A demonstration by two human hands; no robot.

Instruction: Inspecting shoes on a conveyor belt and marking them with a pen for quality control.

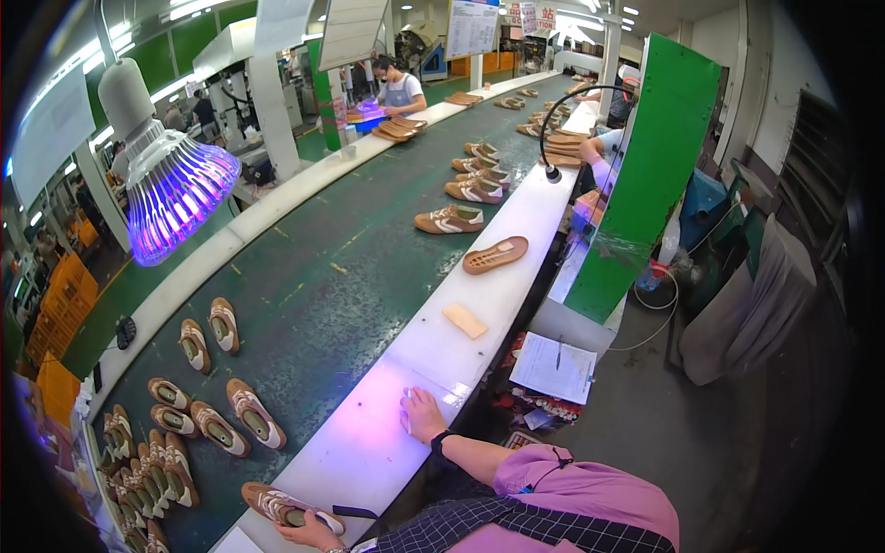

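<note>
My left hand (pixel 312 533) is closed round the heel end of a brown shoe (pixel 267 500) with white trim, at the near end of the white ledge. Beside that hand a dark strip (pixel 354 511) sticks out over the ledge. My right hand (pixel 423 414) rests on the white ledge (pixel 369 419) in a patch of violet light, its fingers curled over a small pale thing too hidden to name. Farther along the ledge lie a tan block (pixel 465 321) and a brown shoe sole (pixel 496 255).
A green conveyor belt (pixel 304 304) carries several brown shoes (pixel 255 412). At upper left hangs a violet lamp (pixel 175 184). A green panel (pixel 645 175) stands at right, near a clipboard with papers (pixel 553 367). A co-worker (pixel 400 90) sits across the belt.
</note>
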